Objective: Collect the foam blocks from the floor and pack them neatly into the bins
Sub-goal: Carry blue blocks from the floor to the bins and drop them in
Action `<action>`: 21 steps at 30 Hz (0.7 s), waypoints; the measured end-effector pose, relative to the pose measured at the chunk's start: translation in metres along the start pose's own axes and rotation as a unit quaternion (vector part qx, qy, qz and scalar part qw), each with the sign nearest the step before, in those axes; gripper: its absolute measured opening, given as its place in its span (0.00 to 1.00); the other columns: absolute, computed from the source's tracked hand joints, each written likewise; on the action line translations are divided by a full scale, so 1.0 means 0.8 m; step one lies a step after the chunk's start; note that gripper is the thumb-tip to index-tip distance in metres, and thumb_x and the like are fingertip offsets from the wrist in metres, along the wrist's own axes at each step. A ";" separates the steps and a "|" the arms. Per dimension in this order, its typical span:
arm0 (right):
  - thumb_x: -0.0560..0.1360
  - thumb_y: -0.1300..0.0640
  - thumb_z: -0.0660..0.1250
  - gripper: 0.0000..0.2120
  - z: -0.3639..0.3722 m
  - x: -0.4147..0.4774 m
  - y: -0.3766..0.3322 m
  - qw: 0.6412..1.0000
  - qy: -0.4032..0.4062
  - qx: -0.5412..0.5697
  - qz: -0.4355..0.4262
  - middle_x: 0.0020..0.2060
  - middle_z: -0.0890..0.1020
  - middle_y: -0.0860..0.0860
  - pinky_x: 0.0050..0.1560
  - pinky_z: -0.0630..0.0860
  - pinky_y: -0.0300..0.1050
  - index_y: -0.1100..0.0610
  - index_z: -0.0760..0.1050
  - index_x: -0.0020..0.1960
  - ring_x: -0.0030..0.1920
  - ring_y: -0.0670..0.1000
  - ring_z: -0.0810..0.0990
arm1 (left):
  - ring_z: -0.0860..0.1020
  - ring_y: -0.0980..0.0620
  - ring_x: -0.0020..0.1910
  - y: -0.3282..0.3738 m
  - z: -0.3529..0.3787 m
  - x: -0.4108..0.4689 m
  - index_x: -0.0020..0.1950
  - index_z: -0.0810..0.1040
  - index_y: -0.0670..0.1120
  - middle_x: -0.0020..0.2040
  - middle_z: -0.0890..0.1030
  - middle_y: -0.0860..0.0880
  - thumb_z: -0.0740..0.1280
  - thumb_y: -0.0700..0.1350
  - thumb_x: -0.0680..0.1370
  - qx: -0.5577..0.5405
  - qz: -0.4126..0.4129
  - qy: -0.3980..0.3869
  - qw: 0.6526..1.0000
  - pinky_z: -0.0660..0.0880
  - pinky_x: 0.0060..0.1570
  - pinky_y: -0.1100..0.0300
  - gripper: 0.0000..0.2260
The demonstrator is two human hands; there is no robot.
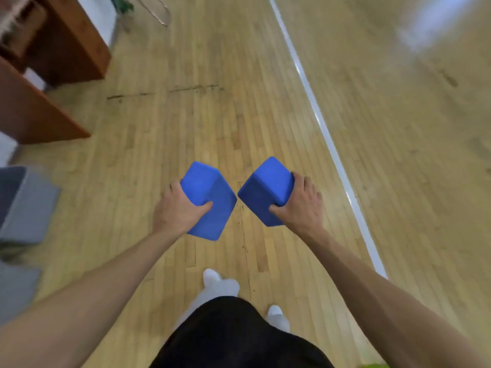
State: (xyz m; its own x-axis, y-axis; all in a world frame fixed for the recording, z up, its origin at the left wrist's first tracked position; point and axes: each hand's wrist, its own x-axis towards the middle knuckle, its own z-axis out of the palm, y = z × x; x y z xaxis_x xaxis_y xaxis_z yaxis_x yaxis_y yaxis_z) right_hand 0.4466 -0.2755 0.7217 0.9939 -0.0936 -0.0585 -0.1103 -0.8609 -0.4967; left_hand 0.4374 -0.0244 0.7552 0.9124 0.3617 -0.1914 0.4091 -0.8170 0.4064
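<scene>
Carrying grip: left hand (176,208) closed round one blue foam block (210,192); right hand (300,205) clasped a second block (265,189); both hung clear of the floor (212,115), probably bound for bins.

Two blue foam blocks are held above the floor (212,115), tilted inward, near corners almost touching: left block (212,189) in left hand (178,211), right block (265,192) in right hand (300,205).

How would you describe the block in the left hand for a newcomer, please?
On the wooden floor, a brown cabinet stands left and a white line runs right. The right hand holds one blue block near the line. The wanted block is its twin on the cabinet side, in the left hand.
</scene>
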 end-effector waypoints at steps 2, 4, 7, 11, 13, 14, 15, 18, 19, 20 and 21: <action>0.62 0.46 0.71 0.41 0.005 0.007 -0.053 0.998 -0.019 -0.003 -0.064 0.60 0.72 0.50 0.61 0.67 0.49 0.54 0.61 0.71 0.60 0.54 0.72 | 0.75 0.42 0.59 -0.041 -0.034 -0.012 0.70 0.64 0.44 0.64 0.70 0.46 0.75 0.59 0.65 -0.032 -0.049 0.043 0.997 0.72 0.55 0.49 0.39; 0.62 0.46 0.71 0.41 0.016 0.010 -0.110 0.992 -0.041 -0.003 -0.116 0.60 0.71 0.50 0.61 0.67 0.49 0.54 0.60 0.71 0.61 0.53 0.71 | 0.75 0.42 0.59 -0.088 -0.063 -0.025 0.69 0.65 0.44 0.63 0.70 0.45 0.76 0.58 0.65 -0.062 -0.095 0.080 0.990 0.73 0.55 0.48 0.39; 0.62 0.47 0.71 0.41 0.049 0.004 -0.196 0.982 -0.068 -0.009 -0.175 0.61 0.71 0.50 0.62 0.66 0.48 0.54 0.61 0.71 0.62 0.53 0.71 | 0.75 0.42 0.59 -0.165 -0.096 -0.041 0.68 0.65 0.43 0.63 0.71 0.45 0.76 0.58 0.65 -0.095 -0.166 0.120 0.974 0.72 0.55 0.48 0.39; 0.63 0.46 0.71 0.41 0.113 -0.014 -0.310 0.957 -0.107 -0.054 -0.264 0.62 0.70 0.50 0.63 0.65 0.49 0.53 0.59 0.73 0.63 0.53 0.70 | 0.75 0.42 0.59 -0.275 -0.132 -0.049 0.67 0.66 0.43 0.63 0.72 0.45 0.76 0.58 0.65 -0.130 -0.245 0.150 0.949 0.72 0.56 0.49 0.38; 0.64 0.45 0.70 0.42 0.154 -0.025 -0.375 0.940 -0.125 -0.080 -0.307 0.62 0.70 0.50 0.64 0.65 0.49 0.53 0.59 0.73 0.63 0.53 0.70 | 0.75 0.42 0.59 -0.339 -0.156 -0.045 0.67 0.67 0.43 0.62 0.72 0.44 0.76 0.59 0.64 -0.127 -0.268 0.165 0.941 0.72 0.56 0.48 0.38; 0.64 0.45 0.70 0.42 0.174 -0.032 -0.408 0.933 -0.133 -0.090 -0.323 0.62 0.70 0.50 0.64 0.66 0.49 0.53 0.59 0.73 0.63 0.53 0.71 | 0.75 0.41 0.59 -0.371 -0.170 -0.042 0.67 0.67 0.43 0.62 0.72 0.44 0.76 0.59 0.64 -0.124 -0.274 0.172 0.938 0.72 0.56 0.48 0.38; 0.63 0.44 0.70 0.42 0.195 -0.040 -0.445 0.925 -0.140 -0.096 -0.340 0.62 0.70 0.50 0.64 0.66 0.49 0.53 0.59 0.73 0.63 0.54 0.71 | 0.75 0.41 0.59 -0.405 -0.186 -0.040 0.66 0.67 0.43 0.61 0.73 0.43 0.76 0.59 0.64 -0.122 -0.280 0.181 0.935 0.72 0.56 0.48 0.38; 0.63 0.45 0.71 0.42 0.251 -0.066 -0.551 0.902 -0.157 -0.106 -0.388 0.62 0.71 0.50 0.63 0.67 0.49 0.52 0.59 0.73 0.63 0.53 0.71 | 0.75 0.40 0.58 -0.501 -0.237 -0.033 0.66 0.68 0.43 0.60 0.73 0.43 0.76 0.60 0.63 -0.114 -0.306 0.213 0.921 0.72 0.56 0.48 0.38; 0.63 0.45 0.71 0.42 0.266 -0.073 -0.582 0.897 -0.159 -0.104 -0.400 0.62 0.71 0.51 0.63 0.67 0.49 0.52 0.59 0.73 0.62 0.54 0.71 | 0.75 0.40 0.58 -0.528 -0.253 -0.032 0.65 0.68 0.43 0.60 0.73 0.43 0.76 0.60 0.63 -0.109 -0.316 0.224 0.916 0.72 0.55 0.47 0.38; 0.63 0.45 0.71 0.41 0.280 -0.080 -0.612 0.893 -0.158 -0.101 -0.409 0.62 0.71 0.51 0.62 0.68 0.49 0.52 0.59 0.73 0.62 0.54 0.72 | 0.75 0.40 0.58 -0.553 -0.268 -0.030 0.65 0.68 0.43 0.60 0.74 0.43 0.76 0.60 0.63 -0.103 -0.321 0.235 0.912 0.72 0.54 0.48 0.38; 0.64 0.45 0.71 0.41 0.292 -0.086 -0.639 0.891 -0.155 -0.096 -0.415 0.62 0.71 0.51 0.62 0.68 0.49 0.52 0.60 0.73 0.61 0.54 0.72 | 0.75 0.40 0.57 -0.576 -0.282 -0.027 0.65 0.69 0.44 0.59 0.74 0.43 0.76 0.60 0.63 -0.099 -0.324 0.244 0.909 0.73 0.54 0.48 0.37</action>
State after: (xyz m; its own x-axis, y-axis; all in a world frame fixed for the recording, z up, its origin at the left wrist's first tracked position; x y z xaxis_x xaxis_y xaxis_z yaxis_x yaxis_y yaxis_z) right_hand 0.4339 0.2875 0.7774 0.6802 0.7330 0.0084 0.6954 -0.6415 -0.3240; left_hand 0.2309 0.4457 0.7735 0.3553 0.9335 -0.0487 0.8112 -0.2820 0.5123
